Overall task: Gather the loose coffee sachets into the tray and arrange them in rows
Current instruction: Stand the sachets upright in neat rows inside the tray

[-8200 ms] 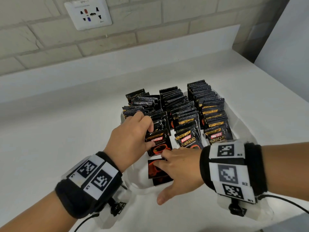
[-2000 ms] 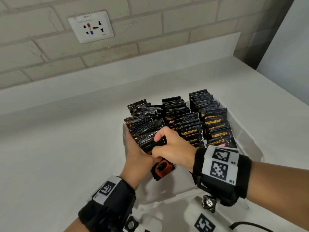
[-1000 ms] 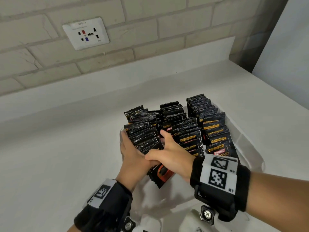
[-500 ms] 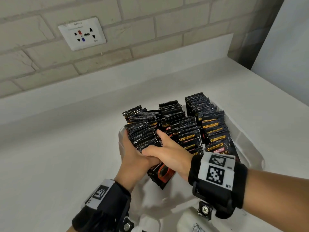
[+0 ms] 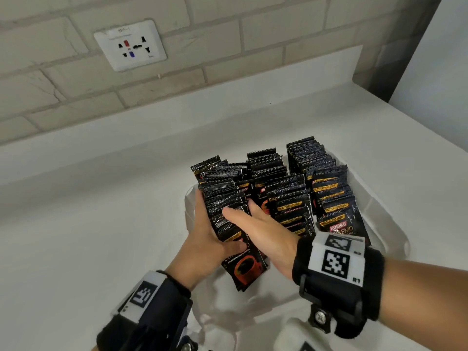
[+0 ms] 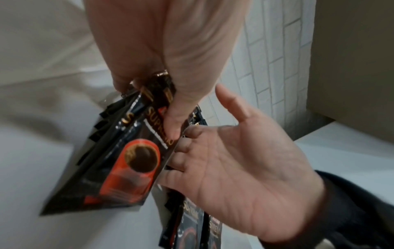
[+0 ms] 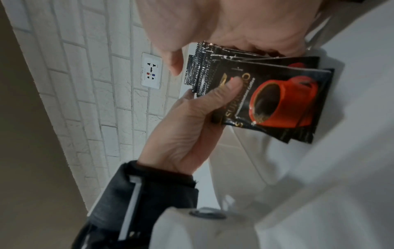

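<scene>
On the white desk (image 5: 76,236), towards its near edge and right of the middle, stands a shallow translucent white plastic tray (image 5: 379,211) packed with black foil coffee sachets printed with a red cup (image 5: 291,198), standing on edge in three rows that run from the near edge towards the brick wall. The left hand (image 5: 202,239) cups the outer side of the left row: its fingers lie along the far side of the stack while its thumb (image 6: 172,121) presses the front face of the nearest sachet (image 5: 244,264), so the hand is clamped on that bundle, apparently to keep the leaning packs from fanning out. The right hand (image 5: 263,236) lies against the inner side of the same row, fingers (image 5: 253,206) straight and together, slid into the gap beside the middle row; it grips nothing and seems to act as a flat wall to square the stack. The front sachets (image 7: 277,101) tilt towards the person, so this row looks the least settled. A white wall socket (image 5: 130,45) sits above the far edge.
</scene>
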